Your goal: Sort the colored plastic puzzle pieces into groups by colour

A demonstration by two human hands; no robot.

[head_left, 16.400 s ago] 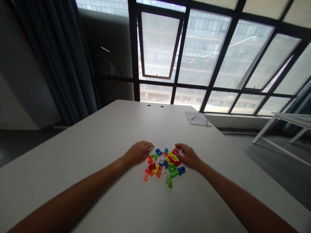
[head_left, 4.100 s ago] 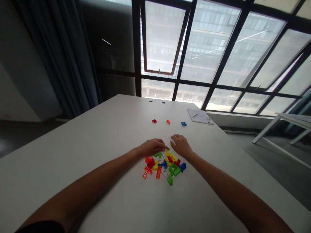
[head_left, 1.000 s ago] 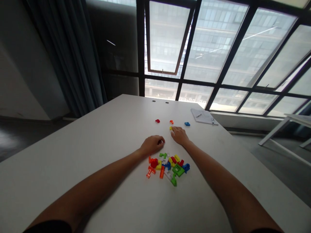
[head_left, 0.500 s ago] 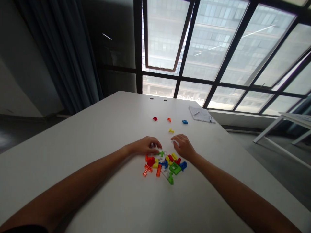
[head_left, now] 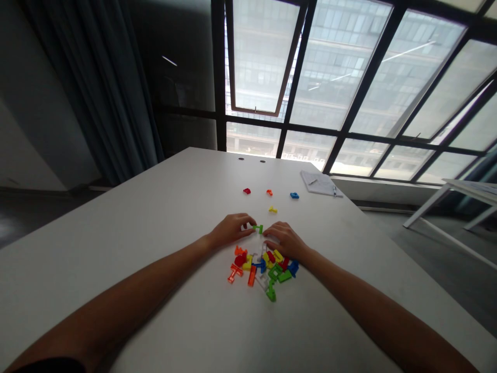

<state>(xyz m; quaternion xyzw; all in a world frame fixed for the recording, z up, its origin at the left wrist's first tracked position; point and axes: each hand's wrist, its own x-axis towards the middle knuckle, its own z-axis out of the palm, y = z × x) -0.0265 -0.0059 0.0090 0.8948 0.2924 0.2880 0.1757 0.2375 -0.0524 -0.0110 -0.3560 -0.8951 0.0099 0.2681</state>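
Note:
A small green T-shaped plastic piece (head_left: 259,228) is pinched between the fingertips of my left hand (head_left: 235,228), just beyond the pile. Across from it, my right hand (head_left: 285,239) has its fingers apart and reaches close to the green piece, with nothing visible in its grasp. Below both hands lies a loose pile of coloured plastic pieces, among them an orange T-shaped piece (head_left: 234,273), a green square piece with a hole (head_left: 275,271), a blue piece (head_left: 294,268) and a red piece (head_left: 240,259).
Farther up the white table (head_left: 163,207) lie a yellow piece (head_left: 273,210), a red piece (head_left: 247,191), an orange piece (head_left: 269,192) and a blue piece (head_left: 294,195). Papers with pens (head_left: 320,184) rest by the far right edge. A second table (head_left: 471,190) stands at right.
My left hand has lifted the green T-shaped piece out of the pile and away from me. My right hand has moved left towards it. Several pile pieces have shifted slightly.

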